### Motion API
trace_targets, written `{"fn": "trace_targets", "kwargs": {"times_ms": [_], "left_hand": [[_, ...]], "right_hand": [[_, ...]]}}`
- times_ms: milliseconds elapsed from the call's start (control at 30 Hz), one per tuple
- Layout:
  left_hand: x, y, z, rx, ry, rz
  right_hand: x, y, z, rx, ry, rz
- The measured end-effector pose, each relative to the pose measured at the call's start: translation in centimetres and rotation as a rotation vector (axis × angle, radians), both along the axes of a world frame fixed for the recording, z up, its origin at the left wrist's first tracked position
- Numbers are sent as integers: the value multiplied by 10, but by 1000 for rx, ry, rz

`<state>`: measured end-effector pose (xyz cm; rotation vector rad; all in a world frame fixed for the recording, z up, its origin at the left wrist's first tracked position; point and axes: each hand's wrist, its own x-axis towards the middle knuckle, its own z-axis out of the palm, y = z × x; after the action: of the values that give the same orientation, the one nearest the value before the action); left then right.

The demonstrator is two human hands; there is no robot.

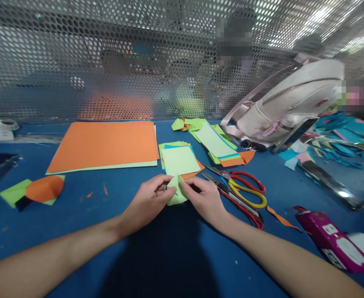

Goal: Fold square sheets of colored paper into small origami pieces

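A small light green piece of folded paper is held between my two hands at the middle of the blue table. My left hand pinches its left side with thumb and fingers. On the right side, the fingers of my right hand are closed on the same paper. Just beyond them lies a stack of square paper sheets, pale green on top with blue, green and orange edges showing. Scissors with red and yellow handles rest close to my right hand, beside a utility knife.
Large orange sheets lie at the back left. Cut strips sit right of the square stack. A pale backpack leans against the perforated metal panel. A purple power strip, a stapler-like black tool and paper scraps are at right.
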<state>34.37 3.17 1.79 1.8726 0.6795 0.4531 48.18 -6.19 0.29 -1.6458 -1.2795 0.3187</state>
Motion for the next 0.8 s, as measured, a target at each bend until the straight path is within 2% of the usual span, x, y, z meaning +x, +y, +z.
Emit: {"fn": "trace_targets", "kwargs": {"times_ms": [100,200,300,367,800], "left_hand": [[2,0,-2,29,3,1],[3,0,-4,127,-15,-6],[2,0,-5,236,-69,-66],[0,-1,-5,253,-92,-113],[-5,-7,3,42,-33,-81]], "right_hand": [[0,0,1,63,1,43],[1,0,2,151,-31,65],[1,0,3,203,-63,71],[0,0,4,215,-71,81],[1,-1,-2,148,-59,104]]}}
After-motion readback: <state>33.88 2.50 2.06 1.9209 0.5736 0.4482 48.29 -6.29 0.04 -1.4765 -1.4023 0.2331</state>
